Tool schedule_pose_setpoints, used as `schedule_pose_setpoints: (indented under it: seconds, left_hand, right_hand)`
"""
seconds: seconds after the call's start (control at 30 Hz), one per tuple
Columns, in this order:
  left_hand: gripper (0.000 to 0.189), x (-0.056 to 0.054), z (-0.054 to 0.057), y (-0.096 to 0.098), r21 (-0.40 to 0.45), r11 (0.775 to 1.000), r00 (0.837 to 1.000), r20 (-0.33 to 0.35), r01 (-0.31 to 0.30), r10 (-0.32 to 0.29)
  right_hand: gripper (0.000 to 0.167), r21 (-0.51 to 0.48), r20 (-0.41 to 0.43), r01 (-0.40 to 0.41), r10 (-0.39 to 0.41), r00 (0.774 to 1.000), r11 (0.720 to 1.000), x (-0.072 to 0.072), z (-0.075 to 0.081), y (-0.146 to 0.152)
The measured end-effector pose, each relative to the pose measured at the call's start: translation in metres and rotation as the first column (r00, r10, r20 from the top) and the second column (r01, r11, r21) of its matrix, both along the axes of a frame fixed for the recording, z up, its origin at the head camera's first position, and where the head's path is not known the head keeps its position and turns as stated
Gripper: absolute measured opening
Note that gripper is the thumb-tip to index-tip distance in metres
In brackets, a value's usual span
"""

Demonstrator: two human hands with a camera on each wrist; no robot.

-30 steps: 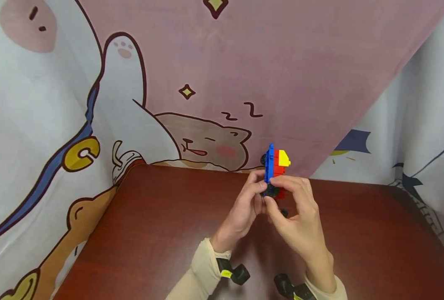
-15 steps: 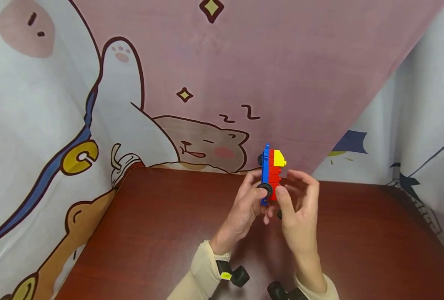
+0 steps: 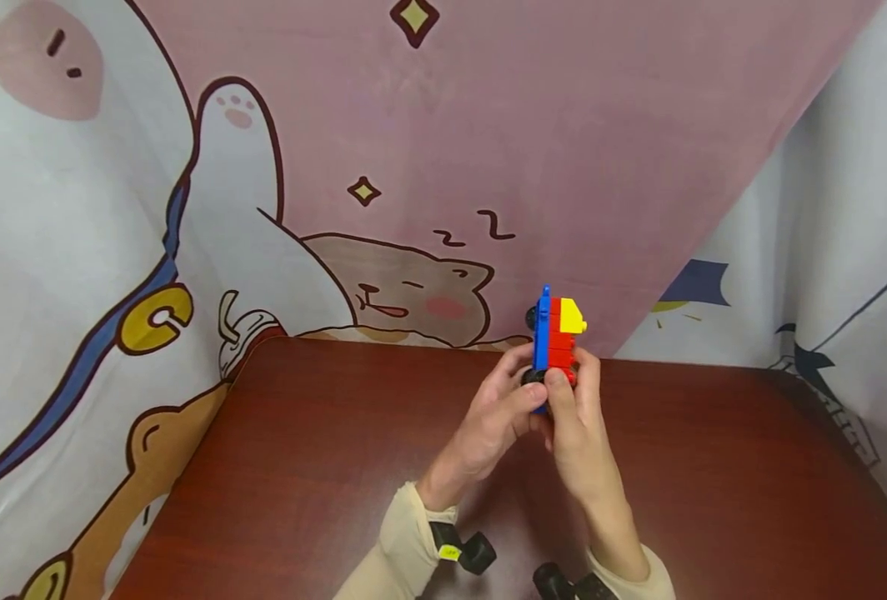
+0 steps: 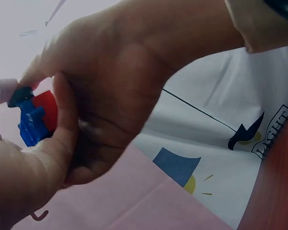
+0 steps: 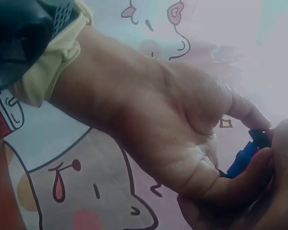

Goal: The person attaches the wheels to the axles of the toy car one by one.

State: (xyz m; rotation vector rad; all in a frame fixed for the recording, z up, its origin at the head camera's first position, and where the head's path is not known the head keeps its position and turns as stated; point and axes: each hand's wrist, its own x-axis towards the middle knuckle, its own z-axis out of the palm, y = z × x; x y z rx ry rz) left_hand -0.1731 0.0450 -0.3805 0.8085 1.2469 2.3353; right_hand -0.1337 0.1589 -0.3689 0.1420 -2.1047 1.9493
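Observation:
A toy car (image 3: pixel 556 340) built of toy bricks stands on end between both hands, above the table. It has a blue base (image 3: pixel 542 333), red bricks (image 3: pixel 561 354), a yellow brick (image 3: pixel 571 317) at the top and black wheels (image 3: pixel 531 317). My left hand (image 3: pixel 484 425) grips its lower end from the left, thumb by the lower wheel. From the right, my right hand (image 3: pixel 582 442) grips the same end, thumb over the red bricks. In the left wrist view the blue base (image 4: pixel 32 125) shows between the fingers; in the right wrist view fingers cover most of the car (image 5: pixel 242 160).
A dark reddish-brown table (image 3: pixel 323 467) lies below the hands. Behind it hangs a pink and white cloth (image 3: pixel 601 150) with cartoon animals, and more cloth (image 3: pixel 31 275) closes off the left side. Each wrist carries a black device (image 3: pixel 477 552).
The right hand has gone from pinching at the lower wheel, then loosening, to holding the car's lower end. The car has turned slightly. A small black round piece under the right hand is now hidden.

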Motion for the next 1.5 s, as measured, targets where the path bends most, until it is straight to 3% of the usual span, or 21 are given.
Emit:
schedule_pose_setpoints:
  seconds: [0.2, 0.43, 0.7, 0.87, 1.03, 1.17, 1.23, 1.33, 1.43, 1.5]
  left_hand:
    - [0.074, 0.002, 0.002, -0.002, -0.069, 0.998, 0.998, -0.060, -0.013, 0.009]
    - [0.072, 0.006, 0.002, 0.000, -0.084, 0.996, 0.993, -0.112, -0.032, 0.023]
    - [0.071, 0.006, 0.000, 0.001, -0.068, 0.996, 0.994, -0.101, -0.049, 0.042]
    - [0.051, 0.006, 0.001, 0.002, -0.050, 0.998, 0.996, -0.082, 0.022, -0.026]
    - [0.052, 0.007, 0.002, 0.002, -0.099, 0.990, 0.991, -0.075, 0.103, -0.110]
    - [0.051, 0.006, 0.001, 0.003, -0.141, 0.984, 0.989, -0.080, 0.110, -0.122]
    - [0.049, 0.004, 0.001, 0.001, -0.201, 0.977, 0.992, -0.095, 0.067, -0.087]
    - [0.049, 0.000, 0.002, -0.002, -0.307, 0.949, 0.991, -0.125, -0.077, 0.040]
    - [0.048, -0.003, 0.002, -0.005, -0.356, 0.905, 0.970, -0.160, -0.231, 0.184]
    - [0.050, -0.005, 0.002, -0.006, -0.347, 0.896, 0.957, -0.183, -0.278, 0.226]
  right_hand:
    - [0.036, -0.085, -0.052, -0.027, 0.023, 0.998, 0.996, 0.005, 0.006, -0.003]
    - [0.035, -0.054, -0.084, 0.024, -0.028, 0.996, 0.998, 0.007, 0.008, -0.005]
    - [0.030, -0.144, -0.058, -0.046, 0.038, 0.998, 0.989, 0.005, 0.006, -0.002]
    - [0.031, -0.072, -0.059, -0.009, 0.005, 0.998, 0.997, 0.003, 0.005, 0.018]
    - [0.029, -0.108, -0.107, 0.098, -0.110, 0.988, 0.989, 0.002, 0.006, 0.037]
    - [0.018, -0.102, -0.083, 0.151, -0.159, 0.984, 0.983, 0.000, 0.006, 0.039]
    - [0.014, -0.082, -0.060, 0.170, -0.175, 0.983, 0.982, -0.001, 0.006, 0.039]
    - [0.012, -0.027, -0.037, 0.177, -0.177, 0.983, 0.984, -0.001, 0.006, 0.038]
    - [0.016, 0.095, 0.002, 0.157, -0.158, 0.987, 0.983, -0.002, 0.005, 0.038]
    - [0.021, 0.179, 0.031, 0.131, -0.139, 0.990, 0.975, -0.003, 0.005, 0.038]
